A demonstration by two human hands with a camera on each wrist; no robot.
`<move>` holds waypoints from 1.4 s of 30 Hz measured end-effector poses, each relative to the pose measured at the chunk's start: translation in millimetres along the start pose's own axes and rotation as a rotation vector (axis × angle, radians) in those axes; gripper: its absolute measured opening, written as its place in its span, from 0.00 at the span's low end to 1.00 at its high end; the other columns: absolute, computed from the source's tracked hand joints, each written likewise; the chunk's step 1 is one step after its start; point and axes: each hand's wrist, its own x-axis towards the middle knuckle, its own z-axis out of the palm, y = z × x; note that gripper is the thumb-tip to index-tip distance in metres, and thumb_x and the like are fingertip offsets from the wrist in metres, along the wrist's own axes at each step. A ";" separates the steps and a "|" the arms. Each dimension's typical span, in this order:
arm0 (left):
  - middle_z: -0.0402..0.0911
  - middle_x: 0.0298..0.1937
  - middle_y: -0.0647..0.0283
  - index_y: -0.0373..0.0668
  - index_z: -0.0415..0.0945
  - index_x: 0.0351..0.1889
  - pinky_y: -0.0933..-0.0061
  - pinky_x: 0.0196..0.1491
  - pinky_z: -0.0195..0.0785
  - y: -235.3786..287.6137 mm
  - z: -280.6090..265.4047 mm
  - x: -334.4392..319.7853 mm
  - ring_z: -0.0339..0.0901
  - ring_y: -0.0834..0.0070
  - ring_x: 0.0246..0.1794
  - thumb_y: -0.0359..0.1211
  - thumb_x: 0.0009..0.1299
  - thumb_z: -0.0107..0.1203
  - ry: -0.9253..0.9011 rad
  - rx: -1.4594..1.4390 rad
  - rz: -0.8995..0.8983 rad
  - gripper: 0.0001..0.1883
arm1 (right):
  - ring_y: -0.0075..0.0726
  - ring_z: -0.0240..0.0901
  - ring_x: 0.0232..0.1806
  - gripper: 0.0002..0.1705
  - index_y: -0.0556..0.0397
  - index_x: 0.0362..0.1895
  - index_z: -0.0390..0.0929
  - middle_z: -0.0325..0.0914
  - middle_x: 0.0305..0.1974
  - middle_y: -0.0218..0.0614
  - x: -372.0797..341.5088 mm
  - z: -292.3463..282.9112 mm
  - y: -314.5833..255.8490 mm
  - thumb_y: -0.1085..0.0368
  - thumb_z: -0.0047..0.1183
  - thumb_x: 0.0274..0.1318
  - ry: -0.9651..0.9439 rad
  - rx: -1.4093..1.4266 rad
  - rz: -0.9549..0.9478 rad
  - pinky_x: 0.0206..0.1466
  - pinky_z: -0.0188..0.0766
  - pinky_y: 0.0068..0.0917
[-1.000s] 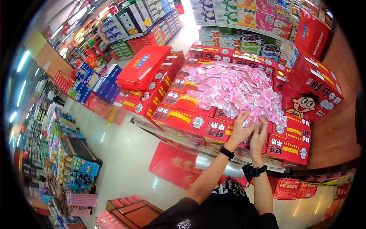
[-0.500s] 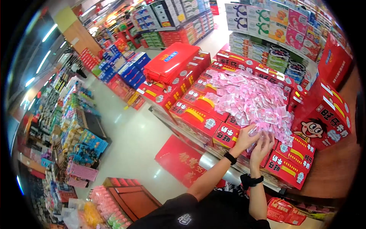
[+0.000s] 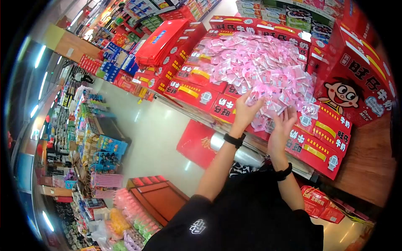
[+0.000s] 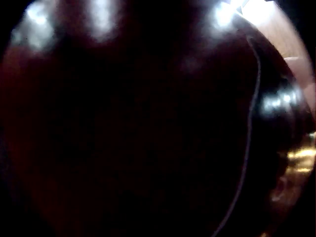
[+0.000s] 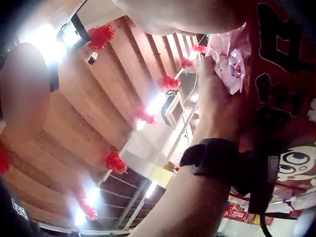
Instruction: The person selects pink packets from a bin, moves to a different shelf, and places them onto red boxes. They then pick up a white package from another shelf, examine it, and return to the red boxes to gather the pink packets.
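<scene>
A wide heap of small pink plastic packets lies on top of red milk cartons. My left hand is at the heap's near edge, pinching a pink packet between thumb and fingers. To its right, my right hand is raised with its fingers spread loosely against the nearest packets. Both wrists carry black bands. In the right wrist view, the left hand shows beside a pale pink packet. The left wrist view is almost wholly dark and hides that hand's fingers.
An upright red milk carton with a cartoon face stands at the right of the heap. Red bags are stacked at the back left. A brown wooden surface lies at right, and the display's front edge is close to my body.
My hands, close together over a packet earlier, have moved apart, the left to the left and the right opening its fingers. The head view has swung about.
</scene>
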 end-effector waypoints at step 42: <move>0.77 0.29 0.61 0.31 0.69 0.46 0.75 0.32 0.67 10.7 70.6 -33.2 0.72 0.79 0.29 0.31 0.67 0.51 0.240 0.013 0.135 0.14 | 0.35 0.56 0.60 0.36 0.58 0.67 0.39 0.57 0.59 0.43 14.2 -37.9 -22.9 0.74 0.43 0.59 -0.258 0.049 0.166 0.62 0.54 0.30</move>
